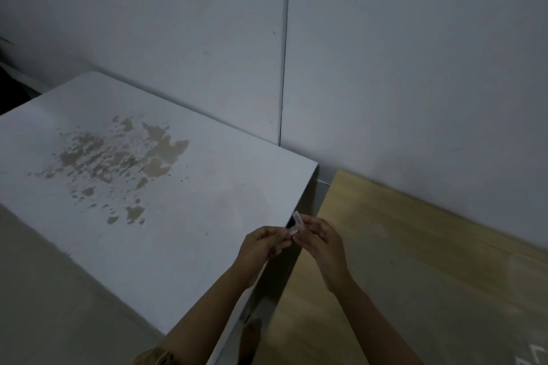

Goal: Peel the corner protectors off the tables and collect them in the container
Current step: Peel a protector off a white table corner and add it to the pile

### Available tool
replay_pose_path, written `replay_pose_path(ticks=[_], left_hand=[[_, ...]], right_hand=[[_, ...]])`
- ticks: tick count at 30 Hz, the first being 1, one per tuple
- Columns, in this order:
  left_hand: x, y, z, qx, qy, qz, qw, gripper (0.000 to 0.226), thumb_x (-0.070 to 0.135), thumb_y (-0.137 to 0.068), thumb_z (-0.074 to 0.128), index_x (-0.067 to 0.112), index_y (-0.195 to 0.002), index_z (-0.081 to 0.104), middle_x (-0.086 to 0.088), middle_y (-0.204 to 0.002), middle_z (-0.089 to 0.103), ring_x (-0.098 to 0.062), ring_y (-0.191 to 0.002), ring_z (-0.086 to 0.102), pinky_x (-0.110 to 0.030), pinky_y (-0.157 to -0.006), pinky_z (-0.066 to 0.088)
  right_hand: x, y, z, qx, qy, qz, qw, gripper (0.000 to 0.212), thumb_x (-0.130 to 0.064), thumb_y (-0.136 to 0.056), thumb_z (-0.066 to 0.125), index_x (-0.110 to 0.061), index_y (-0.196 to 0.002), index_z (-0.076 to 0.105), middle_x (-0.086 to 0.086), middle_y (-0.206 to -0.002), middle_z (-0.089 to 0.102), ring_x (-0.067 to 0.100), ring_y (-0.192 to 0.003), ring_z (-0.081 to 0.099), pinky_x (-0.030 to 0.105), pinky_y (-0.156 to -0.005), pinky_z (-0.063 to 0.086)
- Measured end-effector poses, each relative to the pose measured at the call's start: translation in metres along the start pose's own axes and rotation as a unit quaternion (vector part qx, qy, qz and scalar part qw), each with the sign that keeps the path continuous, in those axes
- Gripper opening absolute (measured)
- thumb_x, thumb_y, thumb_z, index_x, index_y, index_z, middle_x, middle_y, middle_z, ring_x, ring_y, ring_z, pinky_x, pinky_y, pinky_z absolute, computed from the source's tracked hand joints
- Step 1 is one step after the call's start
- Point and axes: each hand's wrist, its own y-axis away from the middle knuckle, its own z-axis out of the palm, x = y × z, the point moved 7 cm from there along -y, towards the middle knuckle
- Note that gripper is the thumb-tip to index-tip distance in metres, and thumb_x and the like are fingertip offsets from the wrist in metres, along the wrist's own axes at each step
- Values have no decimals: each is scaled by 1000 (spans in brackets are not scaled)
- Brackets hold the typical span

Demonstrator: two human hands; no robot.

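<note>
A small clear plastic corner protector [295, 223] is pinched between my two hands over the right edge of the white table [207, 201]. My left hand [262, 243] grips its lower left side. Fingertips of my right hand [321, 238] hold its right side. The piece is off the table's corners. A brownish stain [118, 160] spreads across the white tabletop. To the right stands a light wooden table [415, 275], lower in the view. No container is in sight.
Grey wall panels [385, 68] stand close behind both tables. A narrow gap [308, 213] separates the white table from the wooden one. A foot [250, 338] shows on the floor in that gap. Pale floor [44, 290] lies at the left.
</note>
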Motion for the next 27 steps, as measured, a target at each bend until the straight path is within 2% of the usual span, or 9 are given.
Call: replay_pose_path(ticks=[4, 7, 11, 13, 15, 19, 23, 25, 27], left_hand=[[21, -40, 7, -19, -63, -6, 998, 21, 21, -91, 62, 7, -105, 68, -2, -93, 75, -10, -81, 72, -17, -68, 53], [38, -75, 15, -44, -89, -13, 995, 17, 22, -91, 62, 12, -102, 68, 2, -97, 74, -12, -86, 72, -18, -68, 53], [59, -122, 21, -55, -148, 2, 987, 6, 21, -91, 61, 18, -93, 67, 4, -95, 73, -7, -80, 72, -18, -71, 51], [63, -149, 22, -63, -191, 13, 979, 7, 19, -92, 60, 15, -92, 66, 0, -98, 72, -9, -79, 70, -12, -64, 49], [65, -172, 21, -65, -237, 29, 969, 8, 16, -93, 59, 10, -93, 65, -7, -103, 71, -11, -80, 67, -9, -60, 47], [63, -214, 16, -56, -343, 86, 934, 13, 12, -92, 59, 2, -94, 67, -13, -101, 70, -19, -86, 63, -14, -74, 46], [61, -244, 18, -60, -388, 136, 909, 10, 17, -91, 62, 9, -91, 67, -3, -93, 67, -12, -86, 59, -3, -72, 42], [58, -257, 21, -55, -403, 154, 900, 11, 17, -91, 62, 10, -97, 66, -5, -102, 65, -12, -92, 59, -11, -82, 45], [57, -267, 24, -44, -423, 172, 889, 18, 21, -91, 62, 12, -107, 64, -4, -111, 62, -14, -104, 56, -16, -92, 42]], right_hand=[[-10, -34, -9, 8, -11, -2, 1000, 25, -9, -86, 68, -5, -111, 68, 13, -106, 71, 27, -98, 70, 38, -85, 57], [-14, -67, -17, 32, 3, 1, 999, 23, -2, -90, 63, -1, -113, 68, 14, -105, 70, 23, -94, 70, 29, -79, 58], [-10, -114, -31, 71, 45, 24, 996, 22, -3, -90, 63, -2, -111, 68, 16, -102, 69, 17, -85, 70, 21, -69, 55], [-3, -140, -37, 89, 75, 43, 992, 19, -5, -90, 63, -8, -108, 70, 14, -100, 70, 22, -87, 69, 23, -71, 56], [4, -163, -44, 112, 101, 62, 987, 17, -6, -91, 63, -12, -104, 71, 16, -95, 72, 27, -86, 68, 34, -79, 58], [18, -210, -55, 140, 166, 78, 973, 11, -9, -91, 63, -15, -97, 70, 15, -90, 72, 31, -87, 68, 45, -88, 56], [31, -254, -67, 175, 208, 107, 956, 13, -3, -91, 61, -8, -99, 70, 15, -93, 71, 24, -84, 66, 36, -86, 57], [34, -273, -72, 185, 231, 102, 950, 14, -2, -90, 60, -5, -100, 71, 17, -97, 72, 25, -87, 66, 35, -84, 56], [37, -288, -75, 185, 255, 95, 944, 17, 0, -91, 59, -4, -102, 71, 16, -100, 71, 28, -93, 67, 42, -89, 56]])
